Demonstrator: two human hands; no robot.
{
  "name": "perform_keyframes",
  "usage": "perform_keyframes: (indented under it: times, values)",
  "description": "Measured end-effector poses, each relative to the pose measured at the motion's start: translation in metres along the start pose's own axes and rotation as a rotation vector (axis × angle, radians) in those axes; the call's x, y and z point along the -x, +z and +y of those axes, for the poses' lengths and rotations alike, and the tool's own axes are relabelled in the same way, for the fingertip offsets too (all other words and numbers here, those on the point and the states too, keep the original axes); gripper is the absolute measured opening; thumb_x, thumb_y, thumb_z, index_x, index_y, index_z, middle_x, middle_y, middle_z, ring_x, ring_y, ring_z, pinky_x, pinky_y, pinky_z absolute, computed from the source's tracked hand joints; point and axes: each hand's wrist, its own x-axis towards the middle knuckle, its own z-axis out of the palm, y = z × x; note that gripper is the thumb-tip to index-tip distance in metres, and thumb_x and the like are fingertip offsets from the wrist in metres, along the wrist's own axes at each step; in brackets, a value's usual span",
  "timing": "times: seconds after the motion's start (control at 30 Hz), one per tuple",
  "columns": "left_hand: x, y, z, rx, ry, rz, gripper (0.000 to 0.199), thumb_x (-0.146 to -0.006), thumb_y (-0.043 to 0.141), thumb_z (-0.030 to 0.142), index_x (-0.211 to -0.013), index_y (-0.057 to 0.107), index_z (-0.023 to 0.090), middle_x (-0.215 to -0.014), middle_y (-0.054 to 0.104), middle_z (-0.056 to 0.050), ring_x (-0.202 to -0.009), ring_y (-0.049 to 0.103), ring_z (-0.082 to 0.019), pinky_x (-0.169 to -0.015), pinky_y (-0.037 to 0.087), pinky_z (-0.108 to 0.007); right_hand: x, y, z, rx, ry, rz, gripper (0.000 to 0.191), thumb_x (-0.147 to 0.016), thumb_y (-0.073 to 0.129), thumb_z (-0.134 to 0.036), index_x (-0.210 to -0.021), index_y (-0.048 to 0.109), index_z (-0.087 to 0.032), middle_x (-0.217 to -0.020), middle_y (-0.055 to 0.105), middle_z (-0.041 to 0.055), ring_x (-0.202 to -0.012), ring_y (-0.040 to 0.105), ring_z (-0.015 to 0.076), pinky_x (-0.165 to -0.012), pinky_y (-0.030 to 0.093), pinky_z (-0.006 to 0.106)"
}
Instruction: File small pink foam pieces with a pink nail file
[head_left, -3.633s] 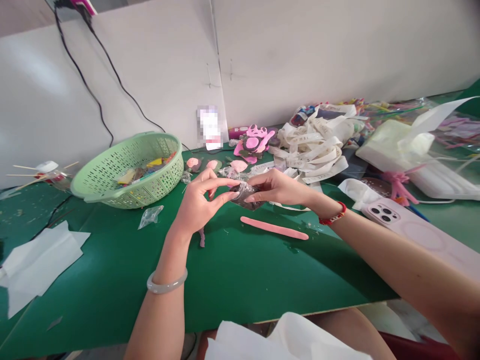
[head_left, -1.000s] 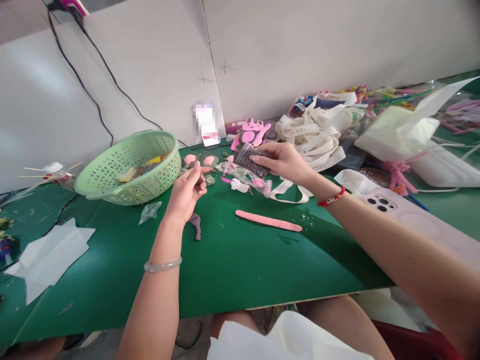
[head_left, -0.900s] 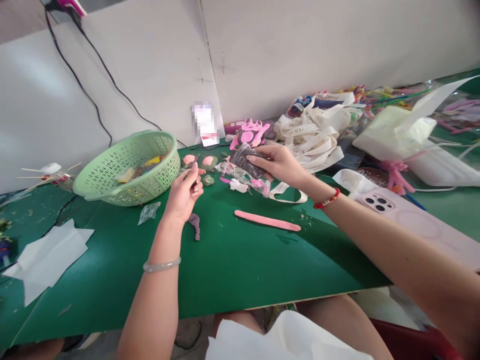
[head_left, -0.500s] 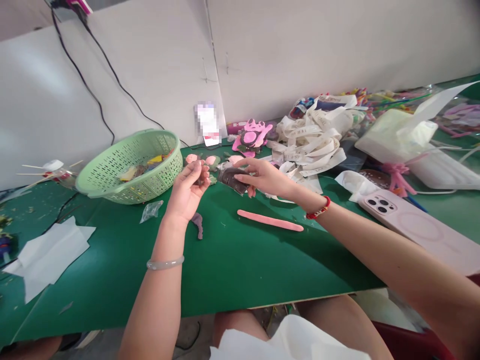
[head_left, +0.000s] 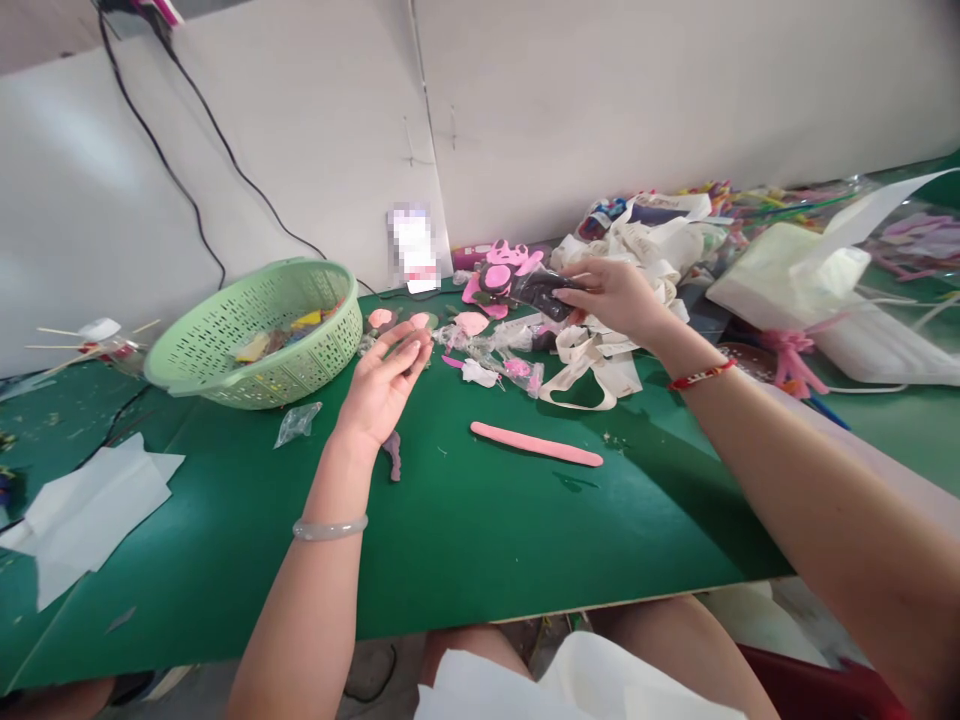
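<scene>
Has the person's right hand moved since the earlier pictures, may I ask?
Yes: the right hand has moved rightward and farther beyond the pink clay strip.

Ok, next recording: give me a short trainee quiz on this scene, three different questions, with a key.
1. Which hand holds the clear plastic packet?
2. True or false: the pink clay roll lies on the green tabletop, apart from both hands.
3. Fill in the blank: the bracelet on the right wrist is ___.

Key: 1. the right hand; 2. true; 3. red.
</scene>
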Motion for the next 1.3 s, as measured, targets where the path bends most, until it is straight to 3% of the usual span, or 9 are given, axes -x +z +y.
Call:
perform_keyframes:
  times: [0.27,0.43,0.6,0.67,0.77,0.87,1.03,1.17,1.3]
  values:
    - [0.004,0.003,-0.007,-0.092,-0.035,-0.107,0.024,-0.082,0.064,0.004,-0.103,0.063,0.014,-0.105,0.075,-0.01,-0.114,0.068,-0.019,-0.11,0.047,-0.034,-0.01,-0.026,0.034,0.35,-0.042,0.161,0.023,-0.086,0.063,-0.041,-0.091,0.072,-0.02,-0.057,0.063,0.0041,-0.062,0.064,0.0236,-0.067,0.052,0.038]
    - [0.011,0.01,-0.007,-0.198,-0.06,-0.22,0.03,-0.083,0.071,0.017,-0.111,0.064,0.016,-0.103,0.076,-0.011,-0.106,0.071,-0.021,-0.102,0.053,-0.037,-0.007,-0.034,0.041,0.562,-0.109,0.246,0.037,-0.09,0.056,-0.047,-0.11,0.068,-0.018,-0.1,0.068,0.0163,-0.091,0.067,0.0327,-0.079,0.051,0.045]
    - [0.02,0.019,-0.015,-0.424,-0.001,-0.295,0.034,-0.086,0.069,0.028,-0.118,0.063,0.018,-0.096,0.076,-0.009,-0.087,0.075,-0.022,-0.086,0.061,-0.037,0.007,-0.015,0.004,0.65,-0.193,0.354,0.034,-0.093,0.051,-0.044,-0.11,0.067,-0.019,-0.12,0.06,0.0195,-0.098,0.063,0.0337,-0.077,0.049,0.043]
    - [0.023,0.021,-0.02,-0.526,0.079,-0.317,0.034,-0.088,0.065,0.029,-0.121,0.063,0.022,-0.1,0.075,-0.008,-0.09,0.075,-0.022,-0.087,0.061,-0.038,0.016,0.006,-0.018,0.594,-0.257,0.274,0.032,-0.095,0.049,-0.044,-0.1,0.068,-0.019,-0.106,0.065,0.0168,-0.088,0.063,0.029,-0.074,0.047,0.04]
    - [0.025,0.023,-0.023,-0.596,0.214,-0.315,0.04,-0.089,0.064,0.026,-0.128,0.059,0.026,-0.115,0.072,-0.008,-0.106,0.07,-0.024,-0.099,0.054,-0.039,0.034,0.043,-0.046,0.419,-0.327,-0.04,0.036,-0.096,0.048,-0.048,-0.088,0.066,-0.018,-0.081,0.067,0.0096,-0.07,0.06,0.0212,-0.067,0.044,0.033]
    - [0.026,0.024,-0.019,-0.626,0.29,-0.306,0.048,-0.087,0.066,0.023,-0.134,0.056,0.028,-0.134,0.063,-0.008,-0.127,0.058,-0.027,-0.11,0.044,-0.04,0.051,0.068,-0.058,0.298,-0.435,-0.308,0.035,-0.096,0.05,-0.05,-0.094,0.064,-0.019,-0.085,0.067,0.008,-0.071,0.059,0.0196,-0.064,0.042,0.03]
    - [0.027,0.024,-0.014,-0.59,0.184,-0.466,0.061,-0.086,0.066,0.019,-0.142,0.047,0.034,-0.153,0.045,-0.005,-0.144,0.039,-0.028,-0.115,0.039,-0.039,0.059,0.074,-0.056,0.278,-0.474,-0.431,0.033,-0.096,0.049,-0.052,-0.098,0.056,-0.019,-0.097,0.067,0.0113,-0.079,0.061,0.0233,-0.064,0.04,0.031]
    - [0.03,0.023,-0.017,-0.609,0.087,-0.551,0.066,-0.084,0.066,0.015,-0.144,0.046,0.034,-0.151,0.047,-0.005,-0.142,0.041,-0.029,-0.112,0.042,-0.042,0.059,0.073,-0.057,0.15,-0.411,-0.567,0.03,-0.098,0.047,-0.049,-0.096,0.055,-0.02,-0.087,0.067,0.0074,-0.07,0.058,0.0194,-0.06,0.039,0.029]
    - [0.032,0.024,-0.017,-0.658,0.133,-0.544,0.065,-0.084,0.066,0.016,-0.144,0.047,0.032,-0.15,0.048,-0.006,-0.139,0.046,-0.03,-0.108,0.047,-0.041,0.059,0.074,-0.059,-0.028,-0.309,-0.601,0.038,-0.097,0.047,-0.05,-0.081,0.057,-0.018,-0.073,0.06,0.0019,-0.061,0.049,0.0129,-0.056,0.035,0.026]
